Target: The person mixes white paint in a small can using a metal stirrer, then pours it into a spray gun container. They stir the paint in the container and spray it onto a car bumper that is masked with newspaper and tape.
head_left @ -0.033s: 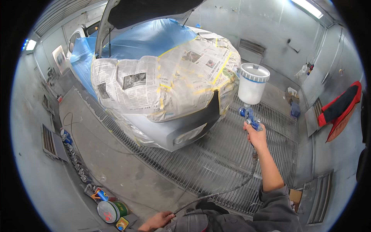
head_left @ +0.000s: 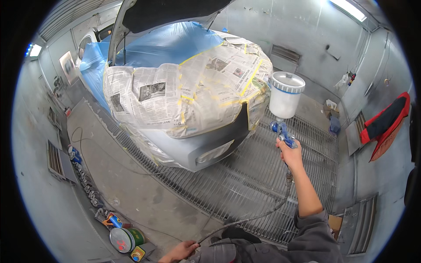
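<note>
My right hand (head_left: 290, 154) is closed round the grip of a blue spray gun (head_left: 283, 131), held out ahead at the right. A white translucent paint cup (head_left: 286, 97) with a grey lid sits upright on top of the gun. From its grip a dark air hose (head_left: 258, 215) sags down to the left. Near the lower edge my left hand (head_left: 186, 249) is wrapped round that hose. Left of the gun stands a car's front end, its grey bumper (head_left: 204, 153) partly bare and the body above covered with taped newspaper (head_left: 162, 96).
Blue plastic sheet (head_left: 171, 44) covers the car under its raised hood (head_left: 171, 17). A slatted floor grate (head_left: 258, 175) runs beneath. Paint cans (head_left: 123, 240) stand along the left wall. A red and black cloth (head_left: 388, 122) hangs on the right wall.
Almost nothing differs. The spray gun and both hands have shifted by a few pixels at most.
</note>
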`<state>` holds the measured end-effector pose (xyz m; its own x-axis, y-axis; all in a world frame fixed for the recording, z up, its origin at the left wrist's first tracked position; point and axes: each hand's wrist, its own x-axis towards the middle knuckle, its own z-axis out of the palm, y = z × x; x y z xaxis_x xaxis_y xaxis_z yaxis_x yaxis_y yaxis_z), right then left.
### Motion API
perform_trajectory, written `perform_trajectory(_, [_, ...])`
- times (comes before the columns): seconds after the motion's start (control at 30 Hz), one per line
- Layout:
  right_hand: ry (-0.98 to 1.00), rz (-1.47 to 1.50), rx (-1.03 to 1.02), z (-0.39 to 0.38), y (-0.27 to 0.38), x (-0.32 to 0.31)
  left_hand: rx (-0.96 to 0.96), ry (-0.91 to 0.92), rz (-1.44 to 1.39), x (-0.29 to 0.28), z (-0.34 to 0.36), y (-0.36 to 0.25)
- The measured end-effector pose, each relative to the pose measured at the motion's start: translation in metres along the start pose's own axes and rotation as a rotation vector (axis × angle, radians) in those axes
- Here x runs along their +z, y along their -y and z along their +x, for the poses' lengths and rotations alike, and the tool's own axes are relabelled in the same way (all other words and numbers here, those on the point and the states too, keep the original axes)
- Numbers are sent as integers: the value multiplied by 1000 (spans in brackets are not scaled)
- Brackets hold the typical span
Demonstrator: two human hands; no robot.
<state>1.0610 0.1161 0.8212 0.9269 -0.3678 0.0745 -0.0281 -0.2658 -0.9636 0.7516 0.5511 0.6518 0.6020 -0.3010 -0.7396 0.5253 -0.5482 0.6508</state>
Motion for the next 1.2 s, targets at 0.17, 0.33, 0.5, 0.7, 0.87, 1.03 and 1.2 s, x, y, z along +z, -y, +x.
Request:
perform_trajectory(0.17, [125, -19, 8, 41, -15, -11, 98, -175, -71, 102, 28, 62])
perform_trajectory(0.33, [191, -15, -33, 116, -31, 7, -57, -393, -162, 174, 60, 42])
perform_trajectory(0.5, [297, -16, 25, 194, -48, 23, 5, -620, -156, 220, 127, 17])
perform_trajectory(0.7, [502, 46, 87, 263, -49, 28, -29, -606, -219, 260, 168, -66])
perform_trajectory(0.87, [570, -10, 94, 293, -52, 26, 8, -600, -138, 271, 185, -105])
perform_trajectory(1.03, [346, -145, -258, 325, -100, 16, -9, -612, -157, 270, 213, -123])
perform_trajectory(1.2, [408, -164, -252, 301, -123, 16, 13, -650, -132, 275, 231, -124])
